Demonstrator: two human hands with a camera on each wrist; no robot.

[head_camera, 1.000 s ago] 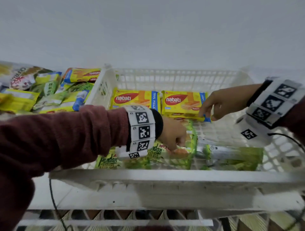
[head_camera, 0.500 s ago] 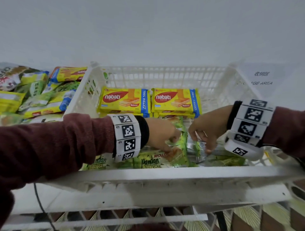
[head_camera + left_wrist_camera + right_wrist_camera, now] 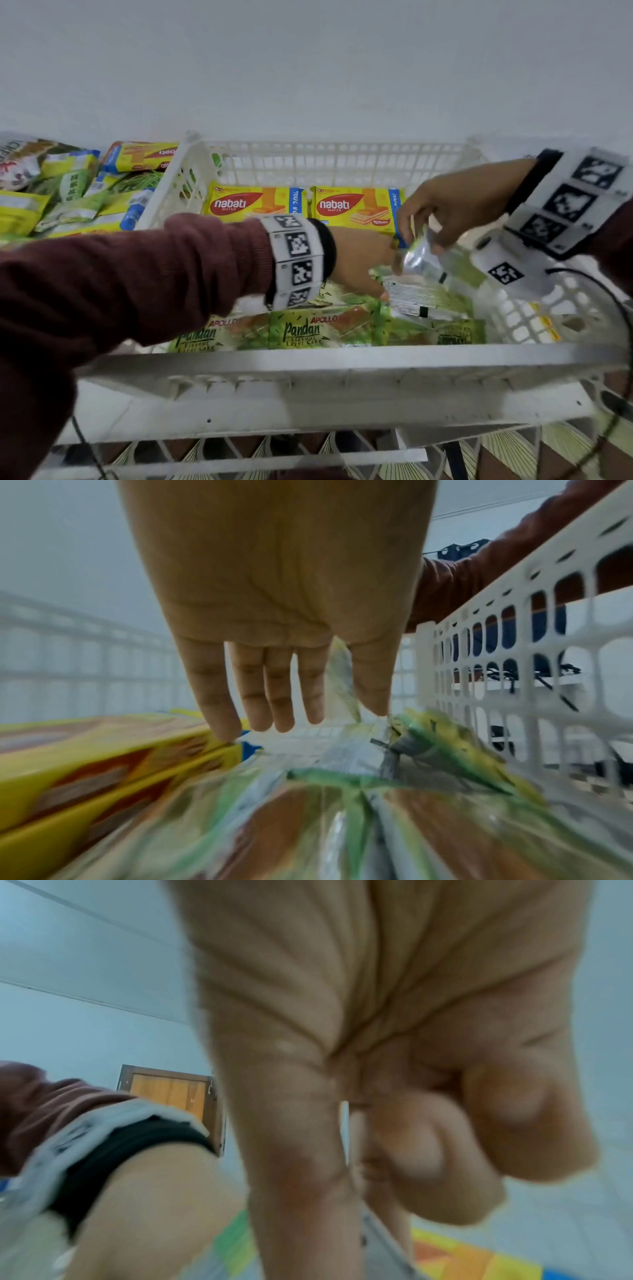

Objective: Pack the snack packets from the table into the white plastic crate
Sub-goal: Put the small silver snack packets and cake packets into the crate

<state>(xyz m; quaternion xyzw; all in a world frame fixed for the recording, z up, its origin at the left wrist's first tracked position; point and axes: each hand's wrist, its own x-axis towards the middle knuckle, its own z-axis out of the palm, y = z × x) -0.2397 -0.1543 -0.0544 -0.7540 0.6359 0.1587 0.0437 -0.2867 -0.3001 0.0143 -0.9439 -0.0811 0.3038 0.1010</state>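
Observation:
The white plastic crate (image 3: pixel 342 363) holds two yellow nabati packets (image 3: pixel 253 205) side by side at the back. Several green Pandan cake packets (image 3: pixel 301 329) lie along the front. My right hand (image 3: pixel 428 236) pinches the end of a green and silver packet (image 3: pixel 423 260) and holds that end up above the others. The right wrist view shows curled fingers (image 3: pixel 428 1137) on a thin packet edge (image 3: pixel 344 1131). My left hand (image 3: pixel 373 263) reaches into the crate's middle. Its fingers (image 3: pixel 274 696) are straight, one fingertip on a yellow packet (image 3: pixel 103 764), the thumb beside the raised packet (image 3: pixel 342 680).
A pile of green and yellow snack packets (image 3: pixel 68 192) lies on the table left of the crate. The crate's right part shows bare mesh floor (image 3: pixel 534 308). A black cable (image 3: pixel 616 308) hangs at the right. A white wall stands close behind.
My right hand left the right nabati packet, dropped to the green packets, and has now lifted one by its end. My left hand stayed in the crate's middle.

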